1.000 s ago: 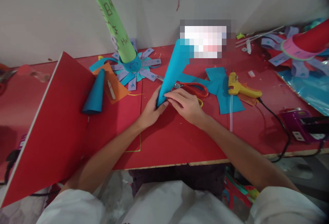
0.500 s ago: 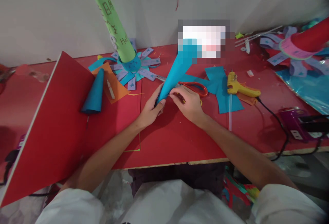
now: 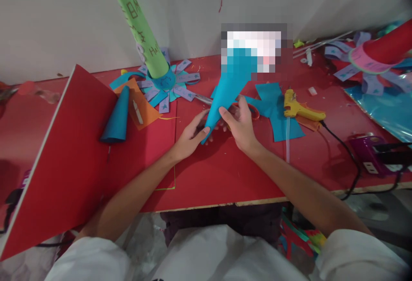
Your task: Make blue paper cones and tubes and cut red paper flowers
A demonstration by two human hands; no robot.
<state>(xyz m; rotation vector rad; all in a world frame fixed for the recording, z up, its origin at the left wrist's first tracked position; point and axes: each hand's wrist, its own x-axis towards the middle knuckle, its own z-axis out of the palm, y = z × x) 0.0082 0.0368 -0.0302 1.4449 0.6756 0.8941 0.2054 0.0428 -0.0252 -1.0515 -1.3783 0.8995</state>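
Observation:
A blue paper cone (image 3: 225, 94) is held tilted above the red table, its narrow end toward me. My left hand (image 3: 192, 137) is closed around the narrow end, thumb on top. Higher up, my right hand (image 3: 240, 124) grips the cone's right side, thumb on its face and fingers behind. A blurred patch covers part of the wide end. Scissors with red handles (image 3: 254, 111) lie partly hidden behind my right hand. Beyond my left hand, a second blue cone (image 3: 116, 117) stands near an orange paper piece (image 3: 144, 109).
A red board (image 3: 61, 156) stands propped at the left. To the right are a yellow glue gun (image 3: 301, 109) with its cord, blue paper scraps (image 3: 280, 120) and a purple power box (image 3: 367, 154). A green paper tube (image 3: 138, 27) rises from a strip-petalled base at the back.
My right hand has moved from pinching near the narrow end to gripping higher up the cone. The cone looks wider and its narrow tip now shows below my left thumb.

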